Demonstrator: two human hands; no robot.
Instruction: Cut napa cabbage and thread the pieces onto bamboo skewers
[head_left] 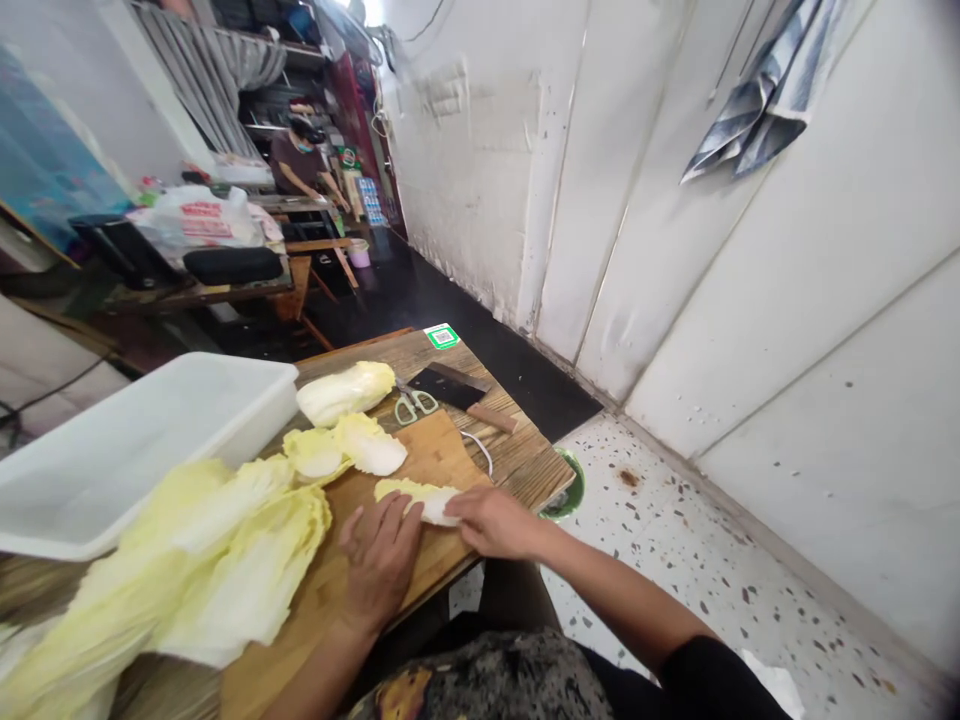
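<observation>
Right of the board (pixel 436 448), surface (pixel 529 460) ends — open floor (pixel 652 560). Above board, right hand (pixel 491 520) pinches cabbage leaf (pixel 433 502); left hand (pixel 381 555) — grip unclear.

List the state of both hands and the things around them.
Brown wooden cutting board: flat, partly covered
Short yellow-white cabbage leaf: on the board, held
Left hand: fingers on leaf's left end
Right hand: fingers gripping leaf's right end
Large yellow-white leaves: loose, overlapping
Pale yellow cabbage: lying down
Green-handled scissors: lying, open or shut unclear
Wooden-handled dark cleaver: lying flat
White rectangular plastic tub: standing, partly hidden
</observation>
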